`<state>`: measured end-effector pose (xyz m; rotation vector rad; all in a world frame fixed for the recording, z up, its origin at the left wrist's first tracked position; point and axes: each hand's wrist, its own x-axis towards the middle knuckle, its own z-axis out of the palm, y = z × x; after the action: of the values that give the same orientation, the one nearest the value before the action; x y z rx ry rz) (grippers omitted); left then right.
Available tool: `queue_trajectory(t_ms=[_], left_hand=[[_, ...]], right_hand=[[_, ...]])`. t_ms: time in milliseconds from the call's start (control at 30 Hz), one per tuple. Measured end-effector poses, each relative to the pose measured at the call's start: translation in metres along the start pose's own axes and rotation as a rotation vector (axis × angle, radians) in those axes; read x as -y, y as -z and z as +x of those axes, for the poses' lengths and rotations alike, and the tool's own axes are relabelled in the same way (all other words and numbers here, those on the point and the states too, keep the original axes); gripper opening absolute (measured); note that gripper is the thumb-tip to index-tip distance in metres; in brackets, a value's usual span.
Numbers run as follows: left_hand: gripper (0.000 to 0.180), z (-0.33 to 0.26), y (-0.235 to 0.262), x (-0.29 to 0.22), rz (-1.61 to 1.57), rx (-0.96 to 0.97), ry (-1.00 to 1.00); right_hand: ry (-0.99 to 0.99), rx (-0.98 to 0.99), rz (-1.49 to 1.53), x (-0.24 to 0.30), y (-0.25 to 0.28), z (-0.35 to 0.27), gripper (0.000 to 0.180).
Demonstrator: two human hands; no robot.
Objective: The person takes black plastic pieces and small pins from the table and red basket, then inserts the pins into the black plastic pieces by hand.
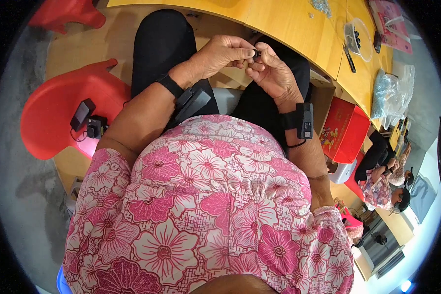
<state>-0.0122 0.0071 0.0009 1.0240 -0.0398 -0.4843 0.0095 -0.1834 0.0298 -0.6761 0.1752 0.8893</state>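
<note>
small black part [256,53] sits upper centre of the frame, pinched between left hand [224,54] and right hand [273,73], fingertips closed on it over the lap, close below the yellow table [289,29] edge for steadiness.

Pink floral blouse [206,206], black trousers [161,44], black wristbands [171,85]

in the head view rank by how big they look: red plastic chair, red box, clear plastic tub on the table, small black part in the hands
1. red plastic chair
2. red box
3. clear plastic tub, farther off, so true size unsure
4. small black part, pinched by both hands
</note>
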Motion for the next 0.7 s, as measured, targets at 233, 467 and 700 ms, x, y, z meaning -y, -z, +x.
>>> queue_trajectory(t_ms=[233, 467, 700], left_hand=[[0.021, 0.002, 0.006, 0.002, -0.048, 0.104, 0.037], [0.022, 0.0, 0.003, -0.002, -0.106, 0.075, 0.081], [0.022, -0.001, 0.003, 0.0, -0.234, 0.043, 0.063]], right_hand=[[-0.071, 0.003, -0.064, 0.005, 0.003, -0.005, 0.037], [0.027, -0.05, -0.192, 0.009, -0.002, -0.002, 0.024], [0.427, -0.337, -0.429, -0.009, -0.019, 0.001, 0.008]])
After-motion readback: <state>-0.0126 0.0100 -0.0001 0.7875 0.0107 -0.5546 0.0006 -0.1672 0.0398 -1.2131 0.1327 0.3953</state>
